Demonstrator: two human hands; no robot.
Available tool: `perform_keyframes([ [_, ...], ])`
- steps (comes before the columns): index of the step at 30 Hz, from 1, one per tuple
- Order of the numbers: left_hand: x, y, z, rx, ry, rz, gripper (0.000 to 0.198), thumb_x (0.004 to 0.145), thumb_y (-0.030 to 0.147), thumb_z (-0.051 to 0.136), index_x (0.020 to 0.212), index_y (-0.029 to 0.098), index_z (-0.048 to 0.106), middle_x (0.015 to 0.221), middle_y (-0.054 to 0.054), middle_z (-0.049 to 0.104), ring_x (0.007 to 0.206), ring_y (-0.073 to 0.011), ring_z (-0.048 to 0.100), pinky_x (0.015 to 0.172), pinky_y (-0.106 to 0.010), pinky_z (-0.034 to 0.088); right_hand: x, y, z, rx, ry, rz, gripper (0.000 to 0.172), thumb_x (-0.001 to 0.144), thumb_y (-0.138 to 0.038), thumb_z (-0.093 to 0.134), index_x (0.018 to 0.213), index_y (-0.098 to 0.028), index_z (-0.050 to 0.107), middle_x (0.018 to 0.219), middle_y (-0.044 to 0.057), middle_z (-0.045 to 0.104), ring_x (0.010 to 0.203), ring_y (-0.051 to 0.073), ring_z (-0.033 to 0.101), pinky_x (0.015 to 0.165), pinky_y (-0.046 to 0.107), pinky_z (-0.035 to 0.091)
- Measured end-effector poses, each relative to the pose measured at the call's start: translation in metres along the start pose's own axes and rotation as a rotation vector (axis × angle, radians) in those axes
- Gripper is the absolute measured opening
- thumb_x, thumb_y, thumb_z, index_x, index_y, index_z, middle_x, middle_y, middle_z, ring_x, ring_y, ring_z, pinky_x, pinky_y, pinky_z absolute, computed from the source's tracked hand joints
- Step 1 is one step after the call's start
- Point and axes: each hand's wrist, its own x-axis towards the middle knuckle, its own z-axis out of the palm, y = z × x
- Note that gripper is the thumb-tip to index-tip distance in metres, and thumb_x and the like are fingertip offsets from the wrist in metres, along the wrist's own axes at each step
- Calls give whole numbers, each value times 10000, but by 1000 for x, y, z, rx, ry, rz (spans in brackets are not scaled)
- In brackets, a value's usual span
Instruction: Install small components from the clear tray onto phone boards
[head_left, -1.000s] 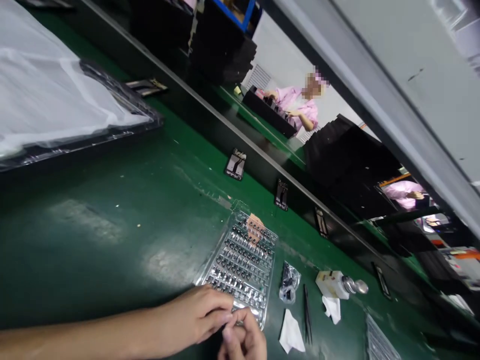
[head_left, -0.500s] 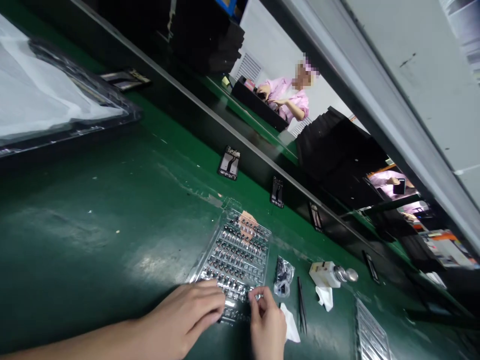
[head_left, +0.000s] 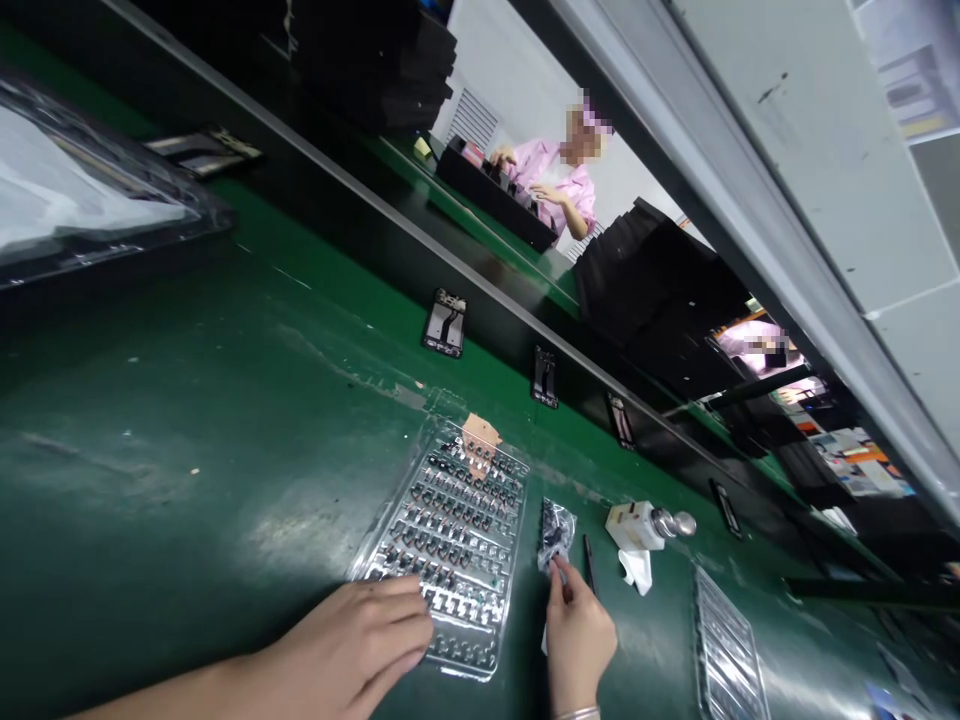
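A clear plastic tray point(head_left: 491, 560) with rows of small dark parts lies on the green table, a brown paper piece point(head_left: 481, 432) at its far end. My left hand point(head_left: 375, 630) rests over the tray's near left part, fingers together; what they hold, if anything, is hidden. To the right of the tray, my right hand point(head_left: 577, 625) has thumb and forefinger pinched at the near end of a small clear bag point(head_left: 556, 530) of dark parts. Whether it grips the bag or some small part cannot be made out. Black tweezers point(head_left: 589, 562) lie just beyond this hand, partly covered.
A white bottle point(head_left: 634, 526) with a metal cap and a white tissue point(head_left: 637, 572) stand right of the bag. Another clear tray point(head_left: 727, 645) lies farther right. Phone parts point(head_left: 445, 323) line the far ledge. A person in pink point(head_left: 555, 180) sits beyond.
My right hand has moved right, from the tray's edge to the near end of the bag. My left hand stays at the tray. The whole view has shifted a little.
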Motion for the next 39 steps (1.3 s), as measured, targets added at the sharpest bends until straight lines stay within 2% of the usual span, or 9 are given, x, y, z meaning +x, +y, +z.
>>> perform_keyframes([
  [10, 9, -3, -8, -462, 95, -297, 211, 856, 207, 449, 667, 166, 533, 667, 8, 583, 616, -126, 496, 561, -212, 335, -6, -13, -10, 183, 97, 10, 271, 809, -404, 522, 833, -211, 712, 706, 80, 702, 565, 211, 611, 493, 265, 380],
  [14, 11, -5, -10, -790, 102, -377, 178, 837, 229, 459, 684, 159, 515, 623, 20, 583, 589, -125, 532, 563, -210, 359, -24, -53, -29, 651, 80, 45, 227, 752, -406, 624, 753, -194, 706, 709, 62, 684, 585, 178, 592, 548, 253, 438],
  [19, 10, -7, -12, -916, 138, -383, 162, 813, 255, 486, 688, 156, 514, 590, 34, 546, 561, -117, 504, 558, -209, 360, -45, -104, -48, 1111, -107, -208, 40, 717, -227, 691, 684, -214, 709, 579, 16, 642, 517, 147, 557, 504, 249, 422],
  [24, 11, -6, -14, -928, 148, -404, 160, 789, 271, 496, 669, 165, 505, 547, 40, 535, 547, -115, 480, 536, -202, 343, -45, -117, -45, 1159, -120, -328, 115, 729, -114, 666, 745, -223, 702, 608, 5, 654, 528, 141, 572, 487, 254, 425],
  [27, 12, -5, -15, -959, 164, -401, 147, 761, 247, 509, 641, 164, 496, 533, 37, 533, 542, -113, 474, 522, -199, 330, -45, -118, -42, 1149, -48, -437, 238, 726, -48, 646, 821, -259, 696, 666, -5, 678, 565, 149, 601, 526, 274, 457],
  [30, 12, -6, -15, -1058, 154, -404, 163, 761, 252, 513, 631, 157, 493, 516, 35, 530, 511, -105, 458, 505, -199, 320, -52, -117, -42, 1012, 68, -546, 397, 718, -17, 630, 960, -326, 691, 734, 1, 697, 619, 172, 625, 576, 307, 491],
  [33, 12, -10, -13, -1119, 158, -393, 192, 792, 287, 514, 656, 151, 506, 521, 33, 543, 491, -94, 443, 498, -197, 324, -56, -116, -45, 894, 83, -581, 481, 733, -27, 608, 1060, -377, 657, 804, 7, 712, 671, 192, 643, 598, 325, 504],
  [36, 11, -14, -11, -1118, 199, -372, 203, 811, 312, 518, 692, 148, 519, 551, 31, 556, 501, -93, 465, 502, -196, 335, -39, -115, -52, 938, -11, -484, 382, 769, -129, 599, 1060, -371, 656, 810, 2, 713, 680, 204, 646, 592, 335, 502],
  [39, 12, -14, -12, -1097, 225, -356, 188, 816, 297, 516, 700, 150, 521, 579, 29, 567, 523, -100, 507, 511, -199, 344, 6, -118, -56, 942, -154, -248, 247, 825, -304, 552, 1037, -256, 669, 823, 33, 708, 701, 200, 639, 607, 319, 499],
])
